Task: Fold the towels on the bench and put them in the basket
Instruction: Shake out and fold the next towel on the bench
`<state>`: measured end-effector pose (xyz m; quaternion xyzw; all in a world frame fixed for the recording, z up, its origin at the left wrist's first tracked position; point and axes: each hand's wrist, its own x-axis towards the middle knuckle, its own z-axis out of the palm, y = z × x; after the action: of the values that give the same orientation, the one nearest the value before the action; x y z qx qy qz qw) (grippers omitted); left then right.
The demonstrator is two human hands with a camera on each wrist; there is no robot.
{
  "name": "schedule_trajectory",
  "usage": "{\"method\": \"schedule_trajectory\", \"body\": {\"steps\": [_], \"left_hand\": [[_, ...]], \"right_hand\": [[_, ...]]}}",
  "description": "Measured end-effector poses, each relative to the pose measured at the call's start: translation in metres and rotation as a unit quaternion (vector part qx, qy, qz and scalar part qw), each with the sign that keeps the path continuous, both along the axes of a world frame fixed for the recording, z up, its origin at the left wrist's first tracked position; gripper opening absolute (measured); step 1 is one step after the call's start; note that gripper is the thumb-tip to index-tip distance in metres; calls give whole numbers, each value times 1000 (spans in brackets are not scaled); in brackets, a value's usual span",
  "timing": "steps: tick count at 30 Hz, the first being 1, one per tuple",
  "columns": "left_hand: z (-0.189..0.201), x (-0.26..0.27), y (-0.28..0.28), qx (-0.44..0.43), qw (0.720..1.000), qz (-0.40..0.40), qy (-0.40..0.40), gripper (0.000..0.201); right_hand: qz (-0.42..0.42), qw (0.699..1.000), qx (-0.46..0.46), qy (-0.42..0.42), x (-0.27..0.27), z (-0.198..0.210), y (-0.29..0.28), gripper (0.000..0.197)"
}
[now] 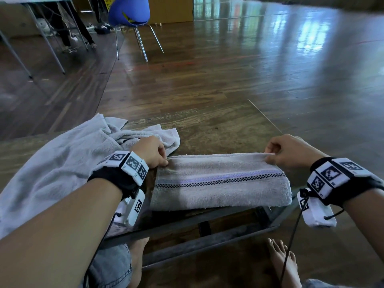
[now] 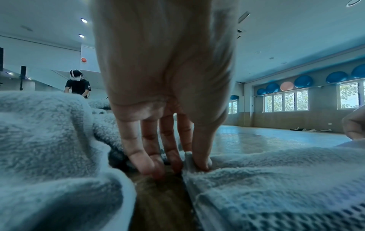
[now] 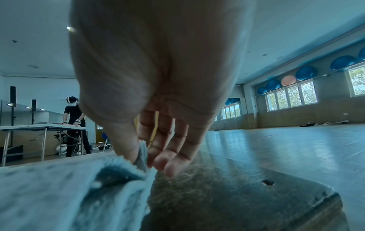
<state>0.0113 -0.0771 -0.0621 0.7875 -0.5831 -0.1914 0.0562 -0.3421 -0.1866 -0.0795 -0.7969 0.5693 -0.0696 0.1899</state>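
A pale striped towel (image 1: 220, 181) lies folded into a long band across the wooden bench (image 1: 218, 129). My left hand (image 1: 152, 152) pinches its far left corner; in the left wrist view the thumb and fingers (image 2: 199, 157) nip the towel's edge (image 2: 256, 170). My right hand (image 1: 288, 150) pinches the far right corner and lifts it slightly; in the right wrist view the thumb (image 3: 126, 145) clamps the towel (image 3: 65, 192) against the fingers. No basket is in view.
Crumpled unfolded towels (image 1: 68, 154) heap on the bench to the left, beside my left hand. A blue chair (image 1: 129, 13) and a folding table (image 1: 31, 9) stand far back left. Another person (image 3: 74, 125) works at that table. My bare feet (image 1: 282, 265) are under the bench's front.
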Motion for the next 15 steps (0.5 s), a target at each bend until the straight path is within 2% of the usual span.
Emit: {"method": "schedule_trajectory", "body": {"steps": [5,15], "left_hand": [[3,4,2,3,1000,4,15,17],[2,5,0,-23,999,24,13,14]], "right_hand": [[3,1000,-12,-21,-2,0,2,16],[-10,1000,-10,-21,0,-3,0,14]]}}
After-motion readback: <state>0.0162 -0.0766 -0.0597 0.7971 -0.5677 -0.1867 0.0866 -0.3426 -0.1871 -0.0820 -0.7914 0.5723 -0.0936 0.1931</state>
